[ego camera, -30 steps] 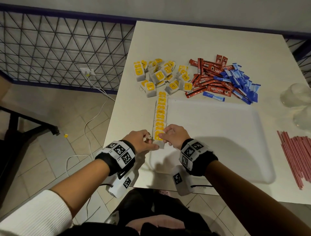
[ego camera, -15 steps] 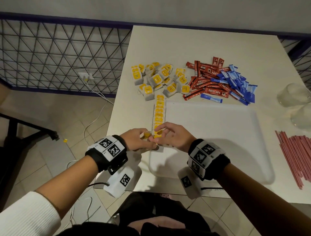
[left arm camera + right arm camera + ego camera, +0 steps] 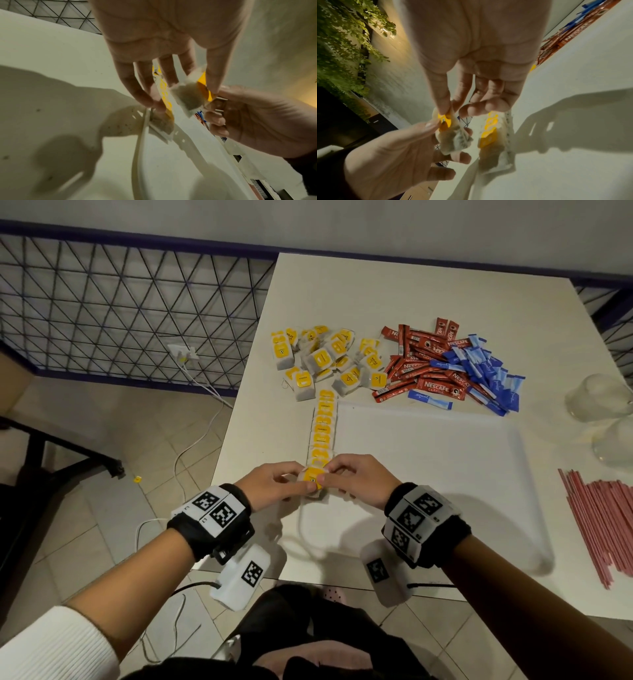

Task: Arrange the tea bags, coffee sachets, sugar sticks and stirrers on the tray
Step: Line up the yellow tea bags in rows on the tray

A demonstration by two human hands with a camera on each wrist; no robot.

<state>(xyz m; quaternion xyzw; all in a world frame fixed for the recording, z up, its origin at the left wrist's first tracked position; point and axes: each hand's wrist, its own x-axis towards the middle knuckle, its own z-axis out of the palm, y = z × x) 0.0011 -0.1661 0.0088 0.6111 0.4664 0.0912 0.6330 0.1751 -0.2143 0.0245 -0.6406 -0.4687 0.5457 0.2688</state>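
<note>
Both hands meet over the near left edge of the white tray (image 3: 445, 474), at about 7 o'clock on it, and together they pinch one yellow-tagged tea bag (image 3: 313, 477) held just above the tray surface. The left hand (image 3: 274, 482) has its thumb and fingertips closed on the bag's left side; the right hand (image 3: 356, 479) nips the yellow tag from the right between thumb and forefinger, its other fingers loosely curled. In the left wrist view the bag's grey pouch (image 3: 187, 97) hangs tilted below the fingertips, clear of the tray; the right wrist view shows the same pouch (image 3: 453, 139) dangling between the two hands. Directly beyond, toward 12 o'clock, a row of tea bags (image 3: 322, 429) runs overlapped along the tray's left rim, its nearest end just beside the held bag. Past the row's far end, a loose heap of tea bags (image 3: 325, 359) lies on the white table (image 3: 376, 289), off the tray at roughly 11 o'clock. To the right of that heap sit the red coffee sachets (image 3: 421, 364), partly overlapped at 1 o'clock by the blue sugar sticks (image 3: 479, 368). At 3 o'clock, well apart from the tray, a sheaf of red stirrers (image 3: 603, 518) lies on the table, with clear plastic cups (image 3: 599, 402) beyond it
</note>
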